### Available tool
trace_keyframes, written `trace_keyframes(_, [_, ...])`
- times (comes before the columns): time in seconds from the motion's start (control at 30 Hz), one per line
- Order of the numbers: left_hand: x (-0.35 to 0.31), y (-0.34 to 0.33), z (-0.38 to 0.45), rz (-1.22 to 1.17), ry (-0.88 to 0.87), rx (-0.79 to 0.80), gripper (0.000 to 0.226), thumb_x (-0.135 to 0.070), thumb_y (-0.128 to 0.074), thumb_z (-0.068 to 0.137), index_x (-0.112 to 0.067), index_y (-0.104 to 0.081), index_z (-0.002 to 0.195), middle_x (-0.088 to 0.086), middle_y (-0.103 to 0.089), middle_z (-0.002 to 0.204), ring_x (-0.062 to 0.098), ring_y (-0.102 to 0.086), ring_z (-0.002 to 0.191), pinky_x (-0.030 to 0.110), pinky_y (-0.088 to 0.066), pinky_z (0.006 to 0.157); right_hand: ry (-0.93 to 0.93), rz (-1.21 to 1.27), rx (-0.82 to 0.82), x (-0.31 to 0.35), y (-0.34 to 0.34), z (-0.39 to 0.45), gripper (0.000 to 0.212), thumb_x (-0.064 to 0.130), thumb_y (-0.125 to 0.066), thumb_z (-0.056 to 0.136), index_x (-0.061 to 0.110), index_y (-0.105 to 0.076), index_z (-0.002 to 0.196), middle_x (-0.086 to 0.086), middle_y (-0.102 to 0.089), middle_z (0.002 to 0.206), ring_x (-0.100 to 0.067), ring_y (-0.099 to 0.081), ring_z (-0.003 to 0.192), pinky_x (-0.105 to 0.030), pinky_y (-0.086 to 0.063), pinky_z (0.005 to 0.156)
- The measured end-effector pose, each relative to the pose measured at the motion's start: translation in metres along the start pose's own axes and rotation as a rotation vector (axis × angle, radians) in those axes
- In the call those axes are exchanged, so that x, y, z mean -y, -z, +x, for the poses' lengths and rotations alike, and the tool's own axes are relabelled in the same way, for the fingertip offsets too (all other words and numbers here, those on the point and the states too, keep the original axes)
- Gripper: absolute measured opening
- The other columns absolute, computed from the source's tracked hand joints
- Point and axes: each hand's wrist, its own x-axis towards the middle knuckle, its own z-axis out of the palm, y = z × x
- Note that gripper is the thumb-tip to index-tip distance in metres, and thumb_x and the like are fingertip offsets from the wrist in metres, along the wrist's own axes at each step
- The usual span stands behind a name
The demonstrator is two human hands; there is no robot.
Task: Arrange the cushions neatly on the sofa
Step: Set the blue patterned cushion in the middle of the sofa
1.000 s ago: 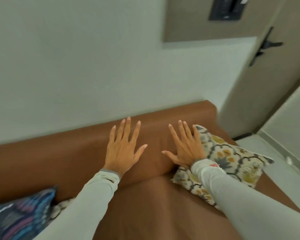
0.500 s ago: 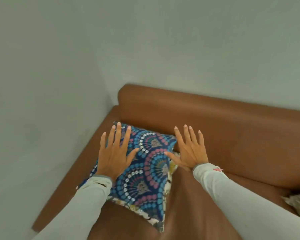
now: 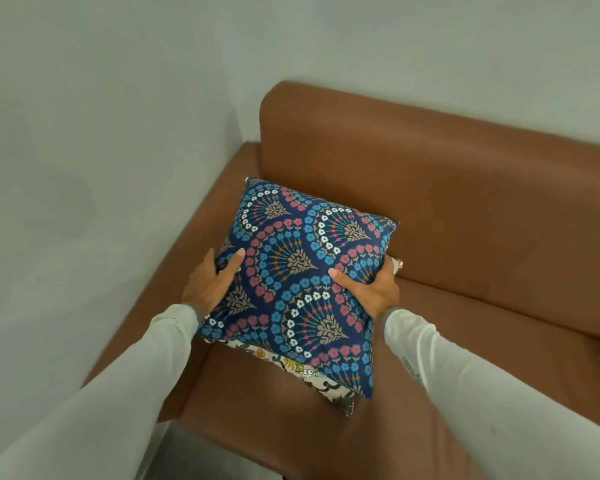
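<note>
Both hands, flat and spread before, now clamp the blue cushion [image 3: 302, 282] by its sides: left hand [image 3: 210, 284], right hand [image 3: 371, 292].

Printed cloth on smooth tan upholstery

The blue cushion [image 3: 303, 285] is matt woven cloth with a floral fan print; the sofa [image 3: 482, 209] looks like smooth leather with a faint sheen; the wall [image 3: 118, 98] is matt paint.

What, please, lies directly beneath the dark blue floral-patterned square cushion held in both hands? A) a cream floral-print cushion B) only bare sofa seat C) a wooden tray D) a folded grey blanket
A: a cream floral-print cushion peeks out under the dark blue floral-patterned square cushion along its lower edge.
</note>
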Motion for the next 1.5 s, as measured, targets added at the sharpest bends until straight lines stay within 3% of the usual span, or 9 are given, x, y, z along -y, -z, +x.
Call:
trace_keyframes(0.17, [-0.032, -0.006, -0.014, -0.148, -0.030, 0.046, 0.089, -0.091, -0.080, 0.063, -0.027, -0.077, 0.124, -0.002, -0.085, 0.113, 0.025, -0.082, 0.101, 0.050, -0.064, 0.101, -0.048, 0.129, -0.002, -0.004, 0.044, 0.005, 0.109, 0.029, -0.105, 0.057, 0.019, -0.039, 0.143, 0.001, -0.062, 0.131, -0.023, -0.065, 0.118, -0.045, -0.055, 0.103])
trace_keyframes(0.3, [-0.077, -0.054, -0.033, -0.240, -0.099, 0.150, 0.081, -0.076, -0.088, 0.068, -0.031, -0.072, 0.134, -0.005, -0.083, 0.122, 0.023, -0.080, 0.112, 0.048, -0.063, 0.101, -0.067, 0.208, -0.015, -0.012, 0.116, 0.005, 0.129, 0.039, -0.111, 0.032, 0.011, -0.051, 0.143, -0.006, -0.072, 0.133, -0.024, -0.074, 0.114, -0.048, -0.062, 0.097])
trace_keyframes(0.4, [-0.112, -0.110, -0.043, -0.216, -0.124, 0.255, 0.089, -0.066, -0.093, 0.067, -0.030, -0.066, 0.143, -0.008, -0.078, 0.130, 0.022, -0.076, 0.118, 0.044, -0.062, 0.098, -0.055, 0.180, -0.025, -0.025, 0.189, 0.003, 0.101, 0.015, -0.106, 0.050, 0.010, -0.055, 0.138, -0.006, -0.074, 0.128, -0.020, -0.075, 0.109, -0.040, -0.065, 0.089])
trace_keyframes(0.5, [-0.144, -0.182, -0.050, -0.109, -0.178, 0.333, 0.092, -0.044, -0.098, 0.069, -0.019, -0.058, 0.148, -0.006, -0.071, 0.132, 0.021, -0.069, 0.121, 0.043, -0.059, 0.101, -0.044, 0.171, -0.102, -0.053, 0.264, 0.002, 0.100, -0.003, -0.099, 0.061, 0.012, -0.044, 0.142, -0.004, -0.066, 0.130, -0.010, -0.067, 0.103, -0.026, -0.057, 0.078])
trace_keyframes(0.67, [-0.177, -0.307, -0.063, -0.064, -0.281, 0.406, 0.108, -0.018, -0.101, 0.074, -0.018, -0.037, 0.161, -0.005, -0.054, 0.140, 0.014, -0.053, 0.128, 0.035, -0.046, 0.107, -0.030, 0.107, -0.282, -0.116, 0.358, 0.006, 0.102, 0.006, -0.105, 0.051, 0.023, -0.044, 0.131, 0.002, -0.065, 0.130, -0.015, -0.067, 0.111, -0.046, -0.058, 0.098])
trace_keyframes(0.93, [-0.164, -0.403, -0.067, -0.137, -0.365, 0.321, 0.118, -0.066, -0.096, 0.054, -0.031, -0.042, 0.154, -0.012, -0.062, 0.145, 0.014, -0.061, 0.135, 0.041, -0.049, 0.116, 0.098, 0.048, -0.338, -0.171, 0.404, 0.031, 0.096, 0.016, -0.107, 0.052, 0.021, -0.046, 0.127, 0.013, -0.066, 0.122, 0.000, -0.068, 0.109, -0.045, -0.059, 0.102])
trace_keyframes(1.07, [-0.166, -0.404, -0.062, -0.133, -0.401, 0.297, 0.116, -0.064, -0.095, 0.056, -0.031, -0.043, 0.154, -0.025, -0.060, 0.139, -0.002, -0.060, 0.129, 0.032, -0.046, 0.116, 0.164, 0.013, -0.341, -0.174, 0.403, 0.037, 0.113, 0.045, -0.107, 0.043, 0.026, -0.044, 0.135, 0.007, -0.064, 0.134, -0.017, -0.066, 0.124, -0.051, -0.056, 0.107])
trace_keyframes(1.2, [-0.167, -0.399, -0.064, -0.130, -0.414, 0.277, 0.120, -0.068, -0.096, 0.055, -0.026, -0.045, 0.155, -0.014, -0.063, 0.145, 0.011, -0.061, 0.137, 0.040, -0.046, 0.122, 0.190, 0.002, -0.293, -0.173, 0.404, 0.033, 0.125, 0.069, -0.100, 0.037, 0.037, -0.042, 0.143, 0.011, -0.063, 0.141, -0.015, -0.063, 0.130, -0.051, -0.054, 0.110])
trace_keyframes(1.5, [-0.159, -0.372, -0.073, -0.080, -0.421, 0.263, 0.110, -0.066, -0.091, 0.058, -0.034, -0.046, 0.153, -0.014, -0.064, 0.145, -0.010, -0.061, 0.128, 0.048, -0.047, 0.124, 0.220, -0.249, -0.277, -0.162, 0.385, 0.028, 0.135, 0.082, -0.089, 0.048, 0.032, -0.031, 0.160, 0.001, -0.048, 0.156, -0.020, -0.045, 0.146, -0.051, -0.041, 0.122])
